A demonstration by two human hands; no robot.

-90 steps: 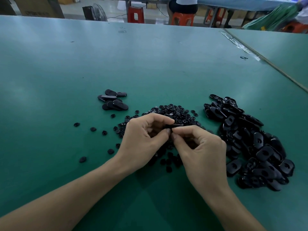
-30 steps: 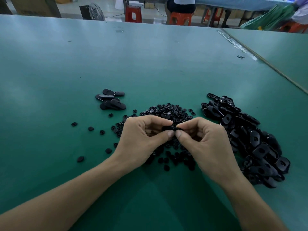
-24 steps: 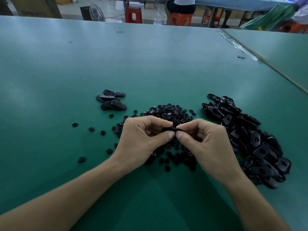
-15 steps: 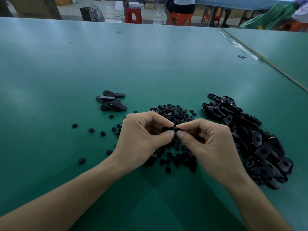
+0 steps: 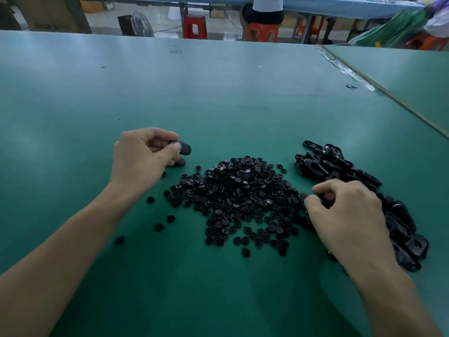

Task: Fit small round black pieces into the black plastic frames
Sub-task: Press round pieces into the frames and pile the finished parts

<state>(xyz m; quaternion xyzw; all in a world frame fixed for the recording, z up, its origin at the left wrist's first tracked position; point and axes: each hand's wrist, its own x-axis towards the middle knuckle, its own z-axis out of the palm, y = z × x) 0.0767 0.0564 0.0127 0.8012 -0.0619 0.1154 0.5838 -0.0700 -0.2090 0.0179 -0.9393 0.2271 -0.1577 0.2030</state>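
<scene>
Small round black pieces point(image 5: 243, 198) lie heaped in a loose mound at the middle of the desk point(image 5: 218, 105), with a few strays point(image 5: 158, 227) scattered off its near-left edge. The black plastic frames point(image 5: 325, 161) form a second, longer heap just right of the mound, running toward the near right.

The desk has a smooth, matte green top with pale reflections of light across it. A second green desk point(image 5: 413, 76) butts against it on the right, and shiny tape point(image 5: 345, 66) runs along the seam. Beyond the far edge is a workshop floor with a red stool point(image 5: 194, 26), an orange stool point(image 5: 261, 32) with a person seated on it, a floor fan point(image 5: 136, 24) and a cardboard box point(image 5: 48, 13).

The round pieces are flat, button-like discs, some glossy. The frames are larger, flat and oval to rounded-rectangular, glossy, and many show a hole.

The left hand point(image 5: 143, 159) is up and left of the mound, with its fingers curled. It pinches one oval frame point(image 5: 184, 148) between thumb and fingertips, just above another dark oval part point(image 5: 180, 162) on the desk.

The right hand point(image 5: 347, 215) rests between the two heaps, knuckles up. Its thumb and forefinger are closed on a dark piece point(image 5: 303, 198), but I cannot tell what kind.
</scene>
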